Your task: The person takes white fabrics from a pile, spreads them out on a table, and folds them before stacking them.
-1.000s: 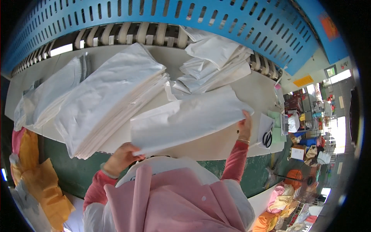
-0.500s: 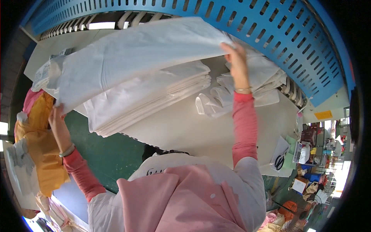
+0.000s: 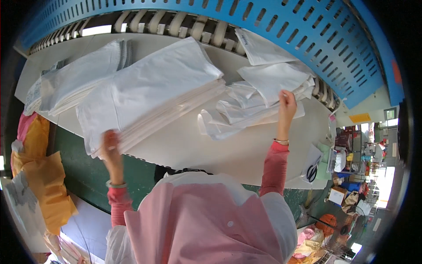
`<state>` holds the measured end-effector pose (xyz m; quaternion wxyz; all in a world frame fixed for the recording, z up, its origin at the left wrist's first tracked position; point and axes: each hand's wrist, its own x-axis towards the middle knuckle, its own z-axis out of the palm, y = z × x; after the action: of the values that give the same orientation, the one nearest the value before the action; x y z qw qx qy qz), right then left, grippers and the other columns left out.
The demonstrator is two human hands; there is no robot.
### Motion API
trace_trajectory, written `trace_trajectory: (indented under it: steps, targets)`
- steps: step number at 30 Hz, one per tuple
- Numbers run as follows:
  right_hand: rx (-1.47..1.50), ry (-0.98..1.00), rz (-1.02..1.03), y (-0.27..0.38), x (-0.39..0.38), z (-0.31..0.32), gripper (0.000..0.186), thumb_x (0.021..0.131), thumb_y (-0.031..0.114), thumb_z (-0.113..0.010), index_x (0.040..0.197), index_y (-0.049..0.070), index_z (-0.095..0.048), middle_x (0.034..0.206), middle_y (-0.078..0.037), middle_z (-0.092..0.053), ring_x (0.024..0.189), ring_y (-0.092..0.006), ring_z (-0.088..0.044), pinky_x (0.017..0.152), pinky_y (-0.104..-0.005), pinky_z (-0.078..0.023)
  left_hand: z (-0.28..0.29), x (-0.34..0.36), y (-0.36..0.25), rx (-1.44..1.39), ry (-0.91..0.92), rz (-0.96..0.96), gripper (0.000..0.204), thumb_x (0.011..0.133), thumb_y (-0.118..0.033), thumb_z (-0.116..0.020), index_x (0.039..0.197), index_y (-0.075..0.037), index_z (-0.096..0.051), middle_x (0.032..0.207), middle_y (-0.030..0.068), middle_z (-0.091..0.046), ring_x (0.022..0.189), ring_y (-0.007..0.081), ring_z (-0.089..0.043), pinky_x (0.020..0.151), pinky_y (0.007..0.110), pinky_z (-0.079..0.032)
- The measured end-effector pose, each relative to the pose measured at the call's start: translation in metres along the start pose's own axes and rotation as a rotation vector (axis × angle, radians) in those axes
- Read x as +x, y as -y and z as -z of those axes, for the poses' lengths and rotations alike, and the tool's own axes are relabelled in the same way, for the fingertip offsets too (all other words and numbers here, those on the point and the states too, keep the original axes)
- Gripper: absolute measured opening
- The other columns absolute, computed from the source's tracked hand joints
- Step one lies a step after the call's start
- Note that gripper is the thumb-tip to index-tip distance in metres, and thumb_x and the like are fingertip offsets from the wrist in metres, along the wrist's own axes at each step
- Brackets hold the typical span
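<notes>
A neat stack of folded white cloth [image 3: 154, 79] lies on the pale table, its layered edge facing me. Smeared by motion, my left hand [image 3: 111, 145] is at the stack's near left edge; its fingers do not show clearly. Farther right is a loose, rumpled pile of white cloth [image 3: 246, 101]. At that pile's right side, my right hand [image 3: 287, 105] has its fingertips pinched together on the edge of a white cloth [image 3: 274, 81].
A second folded white stack [image 3: 83, 79] sits at the table's left. Along the far side run a slotted blue guard [image 3: 263, 22] and pale belts [image 3: 176, 24]. Scissors [image 3: 311, 173] lie at the right edge. Yellow cloth [image 3: 48, 189] hangs at the left.
The white cloth stretched between both hands now lies on the middle stack, released. My left hand has come right and nearer; my right hand has moved right and down to the loose pile.
</notes>
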<state>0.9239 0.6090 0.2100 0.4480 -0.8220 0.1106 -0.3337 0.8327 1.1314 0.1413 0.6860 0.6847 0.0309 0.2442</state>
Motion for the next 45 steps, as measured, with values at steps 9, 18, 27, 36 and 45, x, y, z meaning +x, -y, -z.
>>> trace_trajectory:
  steps: [9, 18, 27, 36, 45]
  targets:
    - [0.207, -0.339, -0.569, -0.185, -0.061, 0.11, 0.034, 0.08, 0.016, -0.056, 0.109, 0.002, -0.045, 0.083, -0.005, -0.05, 0.071, -0.0124, -0.05, 0.061, -0.0246, -0.043, -0.191, -0.058, 0.015, -0.251, 0.758, 0.924, 0.032, 0.082, -0.009, -0.049, 0.112, -0.009, -0.038, 0.09, 0.0095, -0.055, 0.075, 0.0175, -0.058, 0.064, 0.028, -0.047]
    - [0.268, -0.261, -0.697, -0.182, -0.003, 0.116, 0.016, 0.075, 0.015, -0.056, 0.081, 0.004, -0.047, 0.068, -0.001, -0.044, 0.06, -0.0092, -0.046, 0.052, -0.0225, -0.039, -0.21, -0.067, -0.001, -0.345, 0.502, 0.644, 0.023, 0.082, -0.005, -0.05, 0.103, -0.01, -0.041, 0.085, 0.0054, -0.055, 0.078, 0.0153, -0.057, 0.065, 0.027, -0.048]
    - [0.304, -0.22, -0.524, -0.199, -0.084, 0.186, 0.03, 0.065, 0.007, -0.058, 0.094, 0.006, -0.052, 0.087, -0.003, -0.05, 0.071, -0.0079, -0.046, 0.055, -0.0203, -0.039, -0.145, -0.074, 0.014, -0.072, 0.649, 0.716, 0.011, 0.073, 0.003, -0.055, 0.07, -0.004, -0.046, 0.068, 0.0026, -0.052, 0.061, 0.0117, -0.055, 0.056, 0.022, -0.046]
    - [-0.67, 0.549, -0.018, -0.096, -0.09, 0.17, 0.044, 0.054, 0.001, -0.053, 0.097, 0.008, -0.049, 0.094, -0.01, -0.051, 0.096, -0.0292, -0.045, 0.084, -0.0367, -0.034, -0.125, -0.062, -0.005, 0.021, 0.56, 0.778, 0.03, 0.077, -0.004, -0.051, 0.106, -0.004, -0.042, 0.068, 0.003, -0.052, 0.054, 0.0083, -0.049, 0.048, 0.019, -0.039]
    - [-0.721, 0.767, 0.039, -0.115, -0.092, 0.207, 0.02, 0.061, 0.01, -0.06, 0.079, 0.005, -0.054, 0.086, -0.01, -0.052, 0.089, -0.0299, -0.048, 0.08, -0.0407, -0.037, -0.084, -0.029, -0.092, -0.308, 0.513, 1.114, 0.023, 0.077, -0.001, -0.045, 0.099, -0.005, -0.053, 0.073, -0.0044, -0.045, 0.049, 0.002, -0.028, 0.042, 0.016, -0.024]
